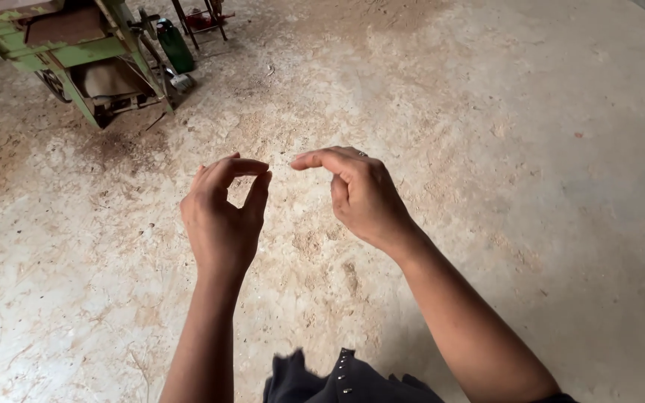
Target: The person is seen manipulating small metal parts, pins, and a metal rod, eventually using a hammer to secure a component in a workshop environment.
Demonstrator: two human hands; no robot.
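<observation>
Both hands, left hand (222, 216) and right hand (360, 195), curl empty above floor (546, 149).

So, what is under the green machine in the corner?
Under the green machine I see a dusty floor with sawdust, and a dark wheel. The frame covers the rest. Both hands, left and right, are empty.

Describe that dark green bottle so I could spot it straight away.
Start at the green machine in the far left corner of the dusty floor. Just to its right, beside a red metal frame, stands the bottle, leaning slightly. It is the only smooth, dark green, rounded thing there; the machine is paler green and boxy.
</observation>
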